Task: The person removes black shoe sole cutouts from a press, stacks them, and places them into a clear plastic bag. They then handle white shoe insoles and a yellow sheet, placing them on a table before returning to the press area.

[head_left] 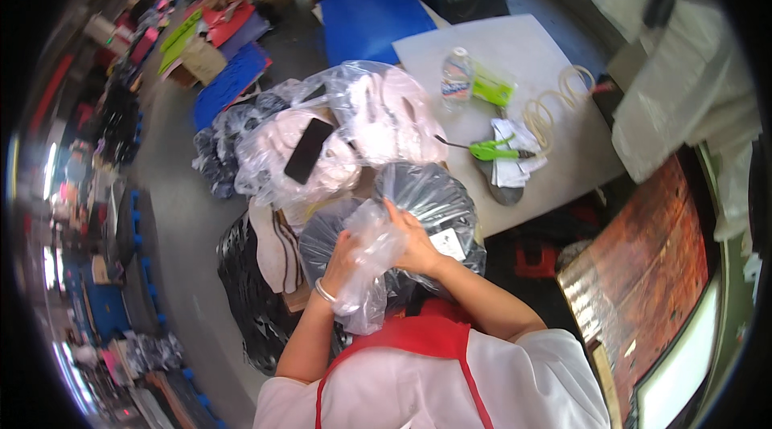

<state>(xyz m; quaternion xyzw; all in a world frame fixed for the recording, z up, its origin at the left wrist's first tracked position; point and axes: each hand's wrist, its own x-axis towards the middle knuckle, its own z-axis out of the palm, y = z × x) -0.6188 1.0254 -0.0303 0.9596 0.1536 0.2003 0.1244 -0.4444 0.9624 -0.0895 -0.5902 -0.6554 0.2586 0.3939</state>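
Observation:
My left hand, with a white bracelet at its wrist, is closed on the bunched top of a clear plastic bag. My right hand presses against the other side of that gathered plastic, its fingers pointing away from me and partly hidden by it. Beneath and around both hands, dark rounded items show through the clear film. A small white label lies on the bag just right of my right hand. Beyond it sit clear bags of pale pink sole-shaped pieces, with a black phone resting on top.
On the pale table at the right are a plastic bottle, a green packet, a green air gun and a coiled hose. Pale soles and a black bag lie at left. A reddish board leans at right.

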